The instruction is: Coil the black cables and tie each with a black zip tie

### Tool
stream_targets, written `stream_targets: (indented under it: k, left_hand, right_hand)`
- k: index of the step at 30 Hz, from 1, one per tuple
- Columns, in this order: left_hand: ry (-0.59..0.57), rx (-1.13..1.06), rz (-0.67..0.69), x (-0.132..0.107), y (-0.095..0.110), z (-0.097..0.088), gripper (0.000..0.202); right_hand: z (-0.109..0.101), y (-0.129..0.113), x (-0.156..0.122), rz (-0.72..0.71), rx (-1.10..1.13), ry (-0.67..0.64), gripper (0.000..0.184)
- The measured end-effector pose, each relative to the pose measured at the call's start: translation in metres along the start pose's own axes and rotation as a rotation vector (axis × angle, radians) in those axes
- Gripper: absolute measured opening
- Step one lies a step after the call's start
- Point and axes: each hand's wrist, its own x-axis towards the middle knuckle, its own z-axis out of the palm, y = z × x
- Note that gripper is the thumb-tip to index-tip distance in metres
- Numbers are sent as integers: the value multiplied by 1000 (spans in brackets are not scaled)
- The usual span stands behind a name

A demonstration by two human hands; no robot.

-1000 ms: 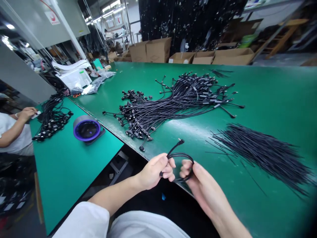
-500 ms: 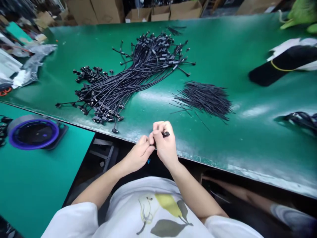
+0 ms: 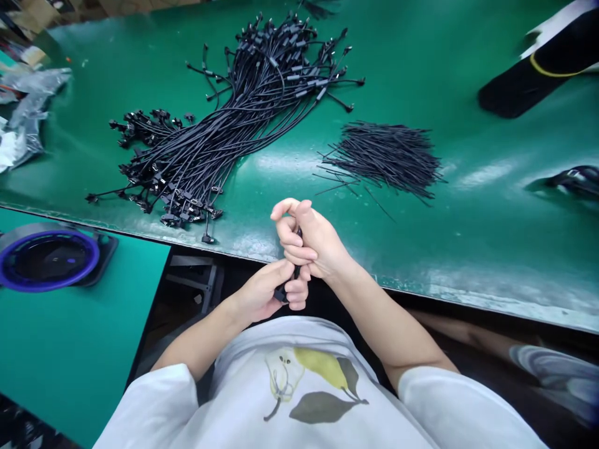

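Note:
Close to my body, at the table's front edge, my left hand is closed around a short black cable, its dark connector end showing below the fingers. My right hand is closed on the same cable just above, with thumb and forefinger raised. Most of the cable is hidden by my fingers. Beyond my hands lies a big bundle of black cables with connectors at both ends. Right of it is a pile of thin black ties, a few of them loose at its left side.
A purple-rimmed round dish stands on the lower green table at left. Clear plastic bags lie at the far left. A black roll with a yellow band and a dark cable coil lie at right. Another person's arm shows at lower right.
My hands have come down slightly nearer my body. The right hand has turned, its thumb and forefinger now lifted, and the connector end shows below the left fingers. The camera view has shifted.

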Motion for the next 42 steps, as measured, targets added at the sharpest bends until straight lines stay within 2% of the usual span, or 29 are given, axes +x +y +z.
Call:
stream_targets:
  k: [2,3,4,6,7,9,11,12,14,17,20,22,23,25,27,29,31,32,34,37,39,42]
  left_hand:
    - [-8,-26,-11,4,0,-1,29]
    - [9,-40,17,7,2,-1,28]
    - [50,-57,88,10,5,0,27]
    - [197,-91,325,15,16,0,23]
    - [279,-106,449,18,23,0,22]
    - [398,-122,609,23,34,-1,23]
    - [428,-122,637,27,40,-2,25]
    - [421,-121,631,29,41,-3,25]
    - [406,-107,627,31,38,-6,26]
    - [425,-58,657,33,33,-8,24]
    - [423,14,681,33,31,-6,21]
    - [425,70,707,32,31,-3,20]
    - [433,100,723,32,31,-2,20]
    - [457,163,747,32,32,-3,22]
    - [454,248,724,30,31,-8,24]
    - [425,394,636,25,28,-15,26]
    - [388,601,488,15,27,-20,30]
    - [359,707,400,9,27,-22,32]
    - [284,905,224,-3,29,-21,36]
    - [150,1209,22,-19,35,-17,37]
    - [114,1455,-12,-26,36,-15,34]
    - [97,1804,53,-30,32,-17,32]
  right_hand:
    - [-4,-3,-1,-4,-126,8,50]
    - [-6,-5,-3,-55,-237,52,49]
    - [-8,-6,-5,-147,-382,126,46]
    - [-11,-4,-13,-408,-760,280,44]
    - [-13,0,-17,-532,-966,309,44]
    - [-16,15,-25,-696,-1334,243,36]
    - [-19,34,-28,-736,-1548,127,25]
    - [-20,42,-28,-734,-1599,100,24]
    - [-20,52,-26,-721,-1608,103,28]
    - [-15,47,-21,-644,-1410,159,23]
    - [-10,35,-19,-372,-973,225,14]
    - [-10,29,-20,-144,-718,173,16]
    - [-12,27,-22,-54,-665,130,17]
    - [-17,22,-26,-2,-795,93,17]
    - [-24,11,-31,-176,-1134,184,15]
    - [-27,-4,-37,-497,-1490,200,18]
    - [-26,-17,-42,-740,-1751,11,29]
    - [-25,-21,-43,-774,-1852,-129,31]
    - [-22,-22,-44,-672,-1993,-354,27]
    - [-21,-12,-45,-350,-2029,-472,34]
    - [-23,-6,-46,-176,-1958,-524,32]
    - [-24,-1,-50,-20,-1833,-586,26]
